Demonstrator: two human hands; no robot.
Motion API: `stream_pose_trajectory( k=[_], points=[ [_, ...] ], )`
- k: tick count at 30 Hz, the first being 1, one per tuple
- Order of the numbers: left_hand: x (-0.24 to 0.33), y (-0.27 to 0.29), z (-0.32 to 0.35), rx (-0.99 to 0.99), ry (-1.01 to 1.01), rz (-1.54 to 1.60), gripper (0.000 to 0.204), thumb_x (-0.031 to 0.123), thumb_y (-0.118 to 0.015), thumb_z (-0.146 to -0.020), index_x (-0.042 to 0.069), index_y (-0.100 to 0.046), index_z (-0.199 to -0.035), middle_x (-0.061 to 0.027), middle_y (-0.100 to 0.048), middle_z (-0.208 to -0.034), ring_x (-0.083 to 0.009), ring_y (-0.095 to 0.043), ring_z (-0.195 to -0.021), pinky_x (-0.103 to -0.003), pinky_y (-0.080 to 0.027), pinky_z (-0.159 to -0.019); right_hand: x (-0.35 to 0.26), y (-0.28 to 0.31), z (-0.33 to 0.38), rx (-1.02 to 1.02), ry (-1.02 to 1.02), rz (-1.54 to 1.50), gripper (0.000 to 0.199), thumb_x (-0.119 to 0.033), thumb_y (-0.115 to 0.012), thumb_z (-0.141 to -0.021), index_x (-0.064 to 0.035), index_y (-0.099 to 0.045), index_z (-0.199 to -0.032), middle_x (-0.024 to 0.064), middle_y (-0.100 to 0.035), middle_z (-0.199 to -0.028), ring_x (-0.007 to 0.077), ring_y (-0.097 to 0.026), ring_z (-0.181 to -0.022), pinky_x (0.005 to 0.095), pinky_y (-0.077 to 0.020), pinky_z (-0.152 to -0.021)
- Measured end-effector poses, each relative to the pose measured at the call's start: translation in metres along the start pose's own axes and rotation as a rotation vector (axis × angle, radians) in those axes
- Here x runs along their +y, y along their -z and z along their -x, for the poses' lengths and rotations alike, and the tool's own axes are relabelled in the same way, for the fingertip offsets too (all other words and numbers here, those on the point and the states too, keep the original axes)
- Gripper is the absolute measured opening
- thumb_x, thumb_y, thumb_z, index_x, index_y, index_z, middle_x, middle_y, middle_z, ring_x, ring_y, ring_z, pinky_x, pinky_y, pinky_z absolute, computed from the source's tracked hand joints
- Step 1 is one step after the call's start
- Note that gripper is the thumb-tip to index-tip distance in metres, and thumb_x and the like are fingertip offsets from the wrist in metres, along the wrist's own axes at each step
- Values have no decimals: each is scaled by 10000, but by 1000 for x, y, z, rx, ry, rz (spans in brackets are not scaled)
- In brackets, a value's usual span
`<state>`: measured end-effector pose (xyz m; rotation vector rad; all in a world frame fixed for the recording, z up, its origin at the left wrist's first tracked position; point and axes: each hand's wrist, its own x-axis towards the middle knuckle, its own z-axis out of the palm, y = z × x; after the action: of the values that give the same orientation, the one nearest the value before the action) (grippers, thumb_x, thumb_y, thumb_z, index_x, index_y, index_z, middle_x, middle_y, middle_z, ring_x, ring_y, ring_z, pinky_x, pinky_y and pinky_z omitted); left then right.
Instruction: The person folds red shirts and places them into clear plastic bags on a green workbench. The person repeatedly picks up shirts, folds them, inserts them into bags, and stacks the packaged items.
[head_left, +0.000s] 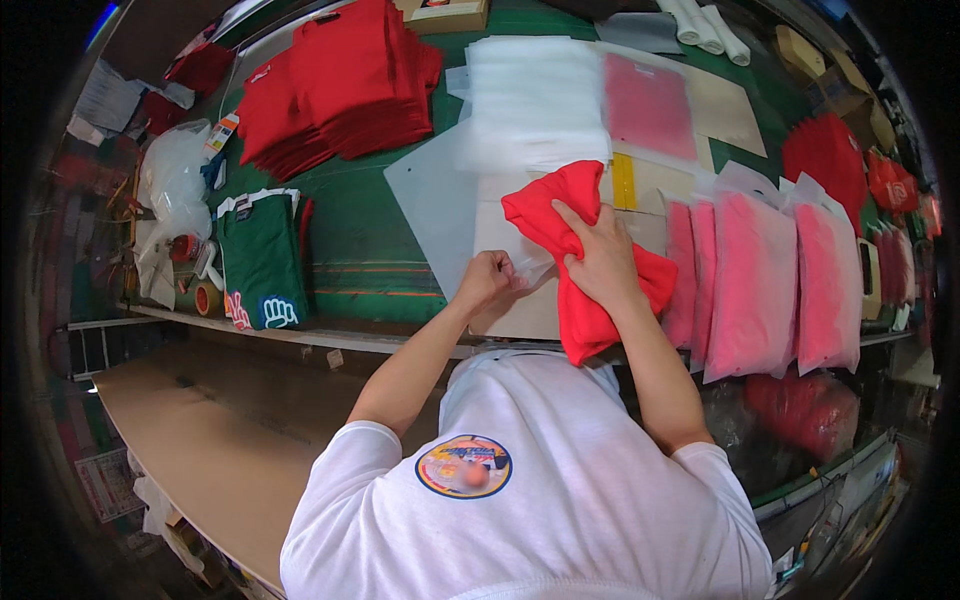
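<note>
While the right hand (605, 255) is clamped over a bright red, loosely folded cloth garment (582, 318), the left hand (485, 281) seems to pinch a thin, clear plastic film (537, 275), just beside the garment on its 9 o'clock side. Seen from the middle of the view, the garment is between 2 and 3 o'clock, and its lower end seems to reach over the near edge of the green work table (360, 245).

Probably the step is to bring cloth and film together. It is good to gather this loose end first, to keep the folds flat under the right palm, and to pull the film gently, so that it does not tear.

Some right fingertips are hidden, as is the garment's underside. Because the film is so transparent, one cannot tell whether it is a bag or a sheet. At 11 o'clock, the tall stack of dark red folded garments (350, 85) is cut by the upper edge.
</note>
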<state>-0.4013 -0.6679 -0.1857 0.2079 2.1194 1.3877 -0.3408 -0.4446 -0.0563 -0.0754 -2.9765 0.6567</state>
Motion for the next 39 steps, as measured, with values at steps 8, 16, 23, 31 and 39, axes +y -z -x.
stream_pose_trajectory(
  k=[8,16,23,31,39],
  points=[
    [5,-10,-5,-142,190,278,109,-82,-562,-879,17,-602,-860,-57,-652,-780,-145,-617,-701,-292,-486,-601,17,-17,-9,-198,-42,135,796,-128,-743,-781,-340,-508,-1512,242,-478,-1372,432,-543,-1193,551,-483,-1009],
    [-16,-8,-2,-150,-302,-303,232,-82,-584,-825,36,-606,-1023,-50,-647,-941,-171,-633,-894,-319,-524,-751,23,25,0,-32,-66,-131,784,-138,-742,-781,-324,-513,-1507,233,-496,-1257,455,-547,-1168,536,-487,-1013],
    [16,-7,18,1,-440,-203,341,74,-698,-839,14,-601,-1160,-181,-608,-1164,-438,-632,-1082,-485,-540,-883,4,57,32,-351,50,-400,818,-157,-773,-738,-298,-521,-1503,249,-528,-1244,448,-537,-1213,474,-455,-1079],
    [6,6,6,-17,-466,-459,340,33,-604,-911,17,-556,-1247,-148,-547,-1280,-316,-641,-1066,-351,-545,-893,18,29,34,-832,192,-524,837,-136,-809,-709,-279,-538,-1488,211,-538,-1251,414,-536,-1228,430,-438,-1091],
    [-13,2,-18,62,-719,-551,295,-2,-614,-884,24,-648,-1176,-208,-562,-1247,-397,-640,-988,-458,-538,-858,10,31,29,-906,234,-423,851,-156,-817,-709,-257,-526,-1502,233,-540,-1269,437,-540,-1231,443,-433,-1098]
  ],
)
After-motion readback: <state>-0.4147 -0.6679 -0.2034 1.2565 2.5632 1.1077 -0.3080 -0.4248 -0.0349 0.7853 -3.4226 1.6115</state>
